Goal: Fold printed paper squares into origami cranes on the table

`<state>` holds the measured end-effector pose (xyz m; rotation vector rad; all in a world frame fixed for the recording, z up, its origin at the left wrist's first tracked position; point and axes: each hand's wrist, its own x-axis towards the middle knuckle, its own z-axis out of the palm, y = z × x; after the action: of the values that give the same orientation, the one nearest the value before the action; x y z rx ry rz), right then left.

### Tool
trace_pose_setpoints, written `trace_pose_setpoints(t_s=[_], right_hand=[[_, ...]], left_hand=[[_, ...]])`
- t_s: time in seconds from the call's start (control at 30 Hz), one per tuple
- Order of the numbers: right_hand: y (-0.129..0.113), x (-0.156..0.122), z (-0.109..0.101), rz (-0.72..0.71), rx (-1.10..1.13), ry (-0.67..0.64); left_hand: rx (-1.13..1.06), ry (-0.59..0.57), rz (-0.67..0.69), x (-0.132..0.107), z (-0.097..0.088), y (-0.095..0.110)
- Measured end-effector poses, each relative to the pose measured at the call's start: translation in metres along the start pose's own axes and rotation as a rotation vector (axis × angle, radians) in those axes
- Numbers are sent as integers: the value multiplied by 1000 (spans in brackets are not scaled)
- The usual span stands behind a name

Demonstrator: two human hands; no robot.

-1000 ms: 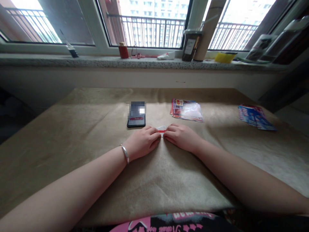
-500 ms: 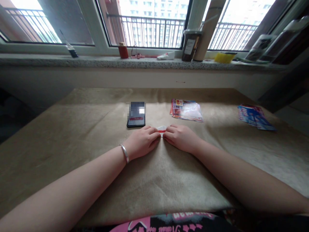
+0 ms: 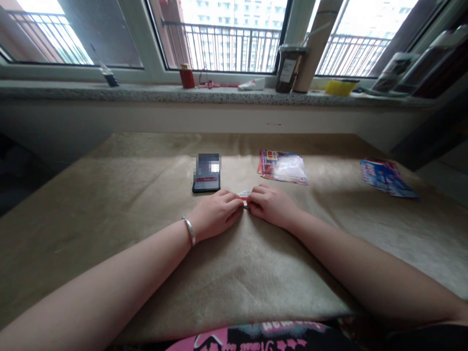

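Note:
A small piece of folded paper (image 3: pixel 244 198), white with a red band, lies at the middle of the table, mostly covered by my fingers. My left hand (image 3: pixel 218 210), with a silver bracelet at the wrist, pinches its left side. From the right, my right hand (image 3: pixel 272 204) grips the other side with bent fingers. Both hands rest low on the cloth, their fingertips close together. Just beyond my left hand lies a black phone (image 3: pixel 206 173), its screen partly blurred out. A stack of printed flyers (image 3: pixel 283 167) is beyond my right hand.
More blue and red flyers (image 3: pixel 388 178) lie fanned near the right edge of the tan tablecloth (image 3: pixel 146 170). On the stone windowsill (image 3: pixel 146 95) stand a red bottle (image 3: pixel 186 76), a dark lidded container (image 3: pixel 288 70), a cardboard tube (image 3: pixel 310 53) and a yellow item (image 3: pixel 340 87).
My right hand has shifted slightly up, its fingers more bent over the paper's right side. My left hand stays almost where it was.

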<state>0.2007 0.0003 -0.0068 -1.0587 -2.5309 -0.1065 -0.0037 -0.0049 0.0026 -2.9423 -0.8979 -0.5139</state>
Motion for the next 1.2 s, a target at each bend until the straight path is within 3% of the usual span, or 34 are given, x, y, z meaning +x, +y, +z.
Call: trace_pose_setpoints(t_s=[0.17,0.4,0.9,1.0,1.2], right_hand=[[2,0,2,108,67,44],[-2,-4,-3,-17,-9,-5],[-10,-6,-5,5,-258,-62],[-5,-3,-5,29,-179,-62],[12,-1,3,182,228,-14]], left_hand=[[-12,-3,-9,0,0,-1],[49,-22,32,-1,2,-2],[62,-42,14,-2,2,-1],[53,-33,14,-2,2,-1],[19,-3,19,-2,2,-3]])
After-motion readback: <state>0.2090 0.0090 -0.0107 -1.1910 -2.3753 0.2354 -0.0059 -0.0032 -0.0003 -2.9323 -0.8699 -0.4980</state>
